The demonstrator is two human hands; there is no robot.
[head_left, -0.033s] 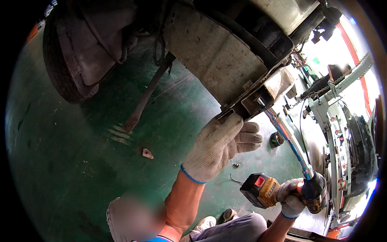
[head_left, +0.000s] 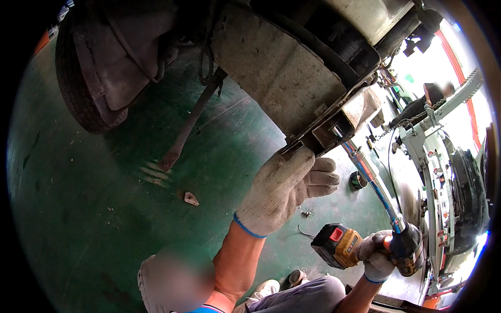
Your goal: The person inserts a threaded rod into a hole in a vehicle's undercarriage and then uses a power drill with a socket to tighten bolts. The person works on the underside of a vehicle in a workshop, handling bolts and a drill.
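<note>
My right hand (head_left: 377,256), in a light work glove, is closed around the handle of a cordless impact wrench (head_left: 406,248) with a black and yellow battery (head_left: 336,245). From the wrench a long shiny extension (head_left: 377,187) slants up to the left, its tip inside the open end of a metal bracket (head_left: 329,136) under the vehicle. My left hand (head_left: 287,190), gloved with a blue-edged cuff, touches the bracket's lower edge. Its visible fingers are apart and loosely bent. Part of its contact with the metal is hidden. What the socket sits on is hidden as well.
A worn metal panel (head_left: 276,68) hangs overhead, with a tire (head_left: 78,78) at the far left. A flat metal bar (head_left: 190,122) slants down toward the green floor (head_left: 88,208). A small broken piece (head_left: 191,198) lies there. A pale steel frame with chain (head_left: 422,141) stands at the right.
</note>
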